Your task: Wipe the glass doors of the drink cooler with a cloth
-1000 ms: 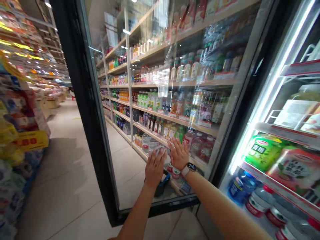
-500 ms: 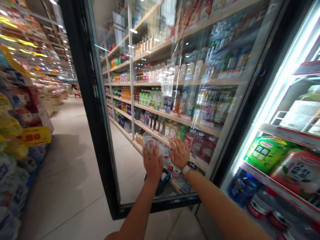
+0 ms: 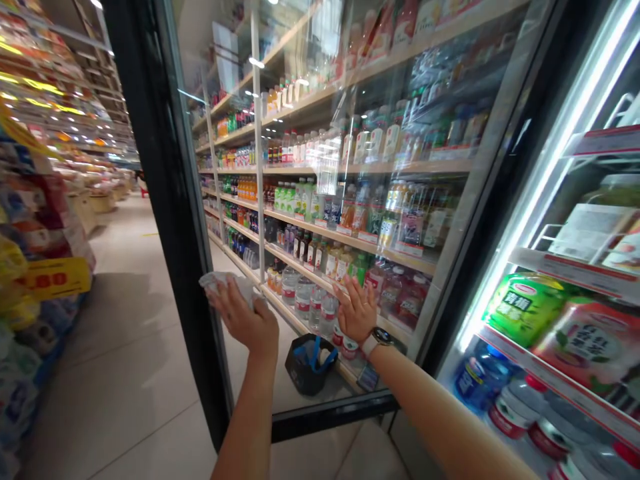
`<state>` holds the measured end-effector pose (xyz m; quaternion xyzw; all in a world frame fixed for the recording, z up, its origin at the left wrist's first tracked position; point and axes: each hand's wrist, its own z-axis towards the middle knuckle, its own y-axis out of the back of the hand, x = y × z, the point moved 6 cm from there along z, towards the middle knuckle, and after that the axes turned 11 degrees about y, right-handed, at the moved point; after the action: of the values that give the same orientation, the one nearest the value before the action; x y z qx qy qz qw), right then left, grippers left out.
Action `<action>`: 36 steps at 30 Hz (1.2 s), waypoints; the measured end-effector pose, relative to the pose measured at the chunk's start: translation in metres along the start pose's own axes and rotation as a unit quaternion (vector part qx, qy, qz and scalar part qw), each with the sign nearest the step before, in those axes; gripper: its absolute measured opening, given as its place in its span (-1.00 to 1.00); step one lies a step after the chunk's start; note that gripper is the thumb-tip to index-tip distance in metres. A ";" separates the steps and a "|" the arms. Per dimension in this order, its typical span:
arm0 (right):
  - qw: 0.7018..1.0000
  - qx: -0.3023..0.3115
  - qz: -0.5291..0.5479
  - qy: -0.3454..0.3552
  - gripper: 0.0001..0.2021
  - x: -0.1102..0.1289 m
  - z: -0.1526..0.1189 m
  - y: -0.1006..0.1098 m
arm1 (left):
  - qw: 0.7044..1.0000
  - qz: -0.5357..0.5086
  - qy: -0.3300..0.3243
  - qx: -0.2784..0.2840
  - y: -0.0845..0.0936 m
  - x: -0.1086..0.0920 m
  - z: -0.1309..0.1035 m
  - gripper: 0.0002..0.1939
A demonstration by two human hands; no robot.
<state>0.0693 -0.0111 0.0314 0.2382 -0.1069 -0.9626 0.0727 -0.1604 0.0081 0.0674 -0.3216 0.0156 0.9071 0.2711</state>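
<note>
My left hand (image 3: pixel 247 320) presses a whitish cloth (image 3: pixel 211 280) against the glass door (image 3: pixel 235 373), close to the door's black left frame. The cloth sticks out past my fingertips, and part of it is hidden under the palm. Farther right, my right hand (image 3: pixel 357 312) lies with spread fingers at the glass, holding nothing. A watch (image 3: pixel 381 336) is on the right wrist. The glass door belongs to a drinks cooler and stands swung open.
Through the glass I see a dark bin (image 3: pixel 306 375) with blue things in it on the floor, and shelves (image 3: pixel 325 230) of bottled drinks. The lit cooler (image 3: pixel 525 360) with bottles is at right. Stacked packages with a yellow price sign (image 3: pixel 57 277) line the left aisle.
My left hand has moved left across the glass with the cloth, from near the right hand to the door's left edge. My right hand has stayed at about the same spot.
</note>
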 end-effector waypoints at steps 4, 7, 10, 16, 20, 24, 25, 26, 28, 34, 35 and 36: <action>1.000 -0.004 0.006 0.000 -0.49 0.000 0.001 0.003 | 0.986 -0.021 -0.141 0.082 -0.019 -0.042 -0.050 -0.44; 1.000 -0.006 0.013 -0.001 -0.44 -0.001 -0.001 0.002 | 0.946 -0.020 -0.285 0.155 -0.031 -0.066 -0.084 -0.46; 1.000 -0.005 0.018 -0.001 -0.41 -0.001 -0.003 0.001 | 0.930 -0.005 -0.334 0.155 -0.028 -0.061 -0.075 -0.44; 1.000 0.001 0.020 0.001 -0.39 -0.002 -0.004 0.000 | 0.999 -0.011 -0.044 0.019 0.004 -0.007 0.017 -0.42; 1.000 -0.008 0.015 0.001 -0.41 -0.001 -0.004 0.000 | 0.997 -0.032 -0.063 0.042 -0.008 -0.034 0.013 -0.43; 1.000 -0.001 0.013 -0.002 -0.55 0.001 -0.003 -0.005 | 0.951 -0.048 -0.259 0.163 -0.036 -0.085 -0.038 -0.46; 1.000 -0.002 0.013 -0.001 -0.62 0.001 -0.003 -0.006 | 0.934 -0.047 -0.303 0.180 -0.040 -0.092 -0.050 -0.47; 1.000 -0.005 0.014 -0.001 -0.67 0.001 -0.003 -0.006 | 0.921 -0.042 -0.336 0.190 -0.043 -0.094 -0.057 -0.48; 1.000 -0.006 0.015 0.000 -0.69 0.002 -0.002 -0.007 | 0.917 -0.030 -0.353 0.185 -0.043 -0.088 -0.056 -0.47; 1.000 0.005 0.010 -0.006 -0.41 0.002 -0.001 -0.008 | 0.994 -0.025 -0.093 0.051 -0.012 -0.018 0.022 -0.44; 1.000 0.004 0.008 -0.005 -0.40 0.002 -0.002 -0.008 | 0.998 -0.026 -0.052 0.033 -0.008 -0.008 0.030 -0.44; 1.000 0.004 0.006 -0.004 -0.39 0.002 -0.002 -0.008 | 0.999 -0.026 -0.024 0.020 -0.004 -0.002 0.034 -0.44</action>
<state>0.0675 -0.0037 0.0268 0.2336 -0.1129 -0.9627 0.0774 -0.1764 0.0178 0.0960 -0.2947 0.0183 0.9066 0.3014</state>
